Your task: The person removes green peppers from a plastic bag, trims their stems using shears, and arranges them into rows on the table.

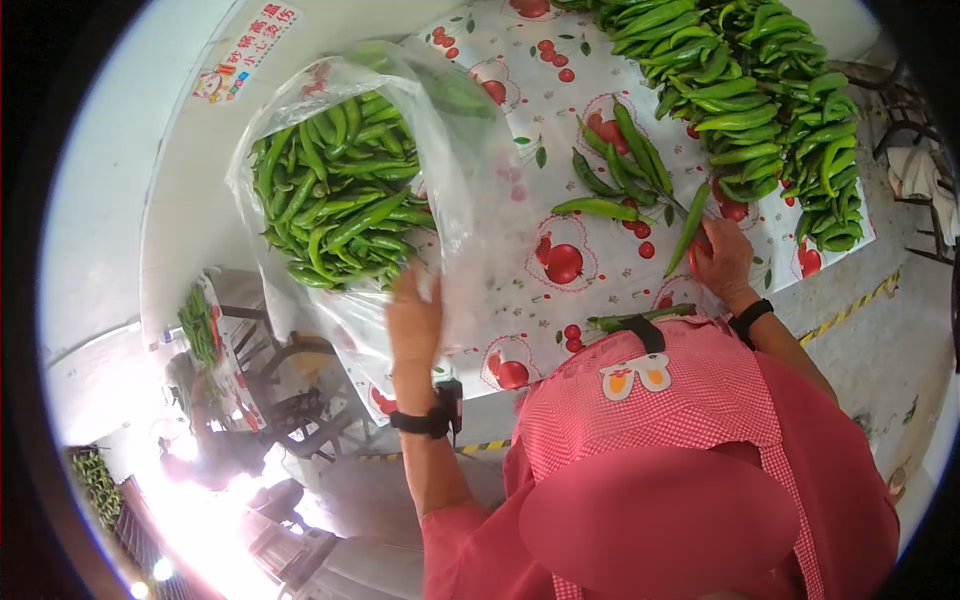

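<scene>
Pink cap brim and checked apron sit closest. Beyond them the surface wears glossy white oilcloth printed with red cherries, above a grey concrete floor. The left hand lies flat, fingers extended, on a crinkled clear plastic bag stuffed with slender green chillies. The right hand has its fingers closed on one long chilli, near the loose chilli heap.

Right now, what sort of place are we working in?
Probably a vegetable sorting or packing area: a heap of green peppers on a cloth-covered table, a clear plastic bag stuffed with more.
</scene>
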{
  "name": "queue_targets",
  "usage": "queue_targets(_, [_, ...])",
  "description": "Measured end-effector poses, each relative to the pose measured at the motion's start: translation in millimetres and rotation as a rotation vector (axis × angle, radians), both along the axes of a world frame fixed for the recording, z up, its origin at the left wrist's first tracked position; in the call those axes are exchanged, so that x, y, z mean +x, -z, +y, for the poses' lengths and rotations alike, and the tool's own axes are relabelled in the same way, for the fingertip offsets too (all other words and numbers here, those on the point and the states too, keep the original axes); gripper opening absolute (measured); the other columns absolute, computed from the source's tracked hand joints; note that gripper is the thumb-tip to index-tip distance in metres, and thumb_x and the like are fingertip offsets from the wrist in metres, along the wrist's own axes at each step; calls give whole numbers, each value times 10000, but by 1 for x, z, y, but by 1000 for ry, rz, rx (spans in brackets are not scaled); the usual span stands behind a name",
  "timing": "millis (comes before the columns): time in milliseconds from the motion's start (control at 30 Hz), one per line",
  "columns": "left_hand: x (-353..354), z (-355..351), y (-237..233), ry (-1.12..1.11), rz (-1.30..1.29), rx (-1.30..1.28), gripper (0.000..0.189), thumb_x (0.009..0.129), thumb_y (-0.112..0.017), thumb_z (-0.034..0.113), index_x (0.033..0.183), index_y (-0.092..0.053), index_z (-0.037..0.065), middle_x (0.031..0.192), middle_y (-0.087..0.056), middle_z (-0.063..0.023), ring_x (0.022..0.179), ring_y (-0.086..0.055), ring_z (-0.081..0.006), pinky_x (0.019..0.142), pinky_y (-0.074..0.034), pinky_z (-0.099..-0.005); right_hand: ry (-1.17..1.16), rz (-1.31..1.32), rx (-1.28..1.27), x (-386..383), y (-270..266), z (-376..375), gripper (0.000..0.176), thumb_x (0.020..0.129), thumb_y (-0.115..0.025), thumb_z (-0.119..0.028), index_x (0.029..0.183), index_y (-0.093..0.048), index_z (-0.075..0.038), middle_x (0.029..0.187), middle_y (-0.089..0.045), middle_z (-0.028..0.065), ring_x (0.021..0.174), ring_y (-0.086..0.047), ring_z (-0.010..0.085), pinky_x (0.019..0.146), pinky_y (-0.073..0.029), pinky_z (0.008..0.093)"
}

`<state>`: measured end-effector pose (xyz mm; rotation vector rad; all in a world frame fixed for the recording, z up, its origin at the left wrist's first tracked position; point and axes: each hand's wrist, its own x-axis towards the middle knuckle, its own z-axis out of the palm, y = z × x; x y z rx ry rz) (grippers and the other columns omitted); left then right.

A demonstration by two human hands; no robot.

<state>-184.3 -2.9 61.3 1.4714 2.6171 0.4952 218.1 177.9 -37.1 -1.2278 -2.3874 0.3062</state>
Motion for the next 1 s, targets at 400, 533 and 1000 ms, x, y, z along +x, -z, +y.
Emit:
queue_targets(400, [11,-8,12,-245,-361,-49,364,829,-667,188,1099,-609,-48,1019,-650,-223,884,-645,-318,780,-499,-407,-7,-13,16,-4,-4,2,417,687,-711,-127,1081,-589,-64,855,-576,105,809,-578,307,686,-474,402])
queue_targets(533, [-36,0,42,-324,-37,-67,584,786,-714,357,1142,-531,-67,1076,-597,-241,1017,-585,-345,873,-457,-437,0,-8,0,-3,-3,1,417,690,-706,-122,1085,-585,-64,847,-572,104,806,-577,310,683,-472,405])
queue_targets(1000, [-30,35,81,-838,174,-139,706,627,-784,416,1093,-464,-7,1131,-485,-182,1124,-449,-359,944,-359,-476,7,4,4,-4,-5,2,409,689,-705,-129,1075,-585,-66,866,-597,114,831,-592,319,710,-482,410])
